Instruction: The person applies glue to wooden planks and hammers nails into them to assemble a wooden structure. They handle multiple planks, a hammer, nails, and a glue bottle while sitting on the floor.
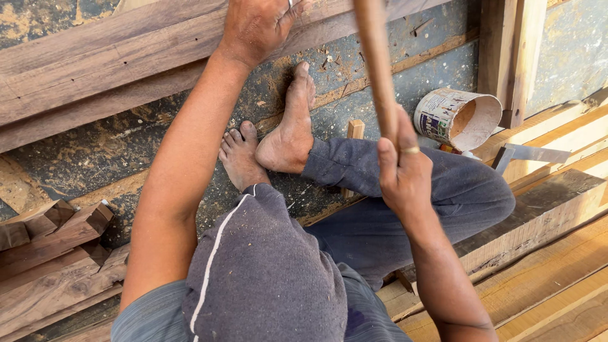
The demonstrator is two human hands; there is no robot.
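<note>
My right hand [403, 170] is closed around a round wooden handle [377, 63] that rises out of the top of the view; whatever is at its upper end is out of frame. My left hand [256, 25] rests on a long dark plank [107, 63] lying across the floor at the top; its fingertips are cut off by the frame edge, so its grip is unclear. I sit cross-legged with bare feet [278, 142] on the dusty floor just below that plank.
A tipped white paper cup [457, 118] lies at right by a metal try square [529, 154]. Notched dark wood pieces [54, 244] are stacked at lower left. Light planks [544, 278] fill the lower right. A wooden post [510, 57] stands upper right.
</note>
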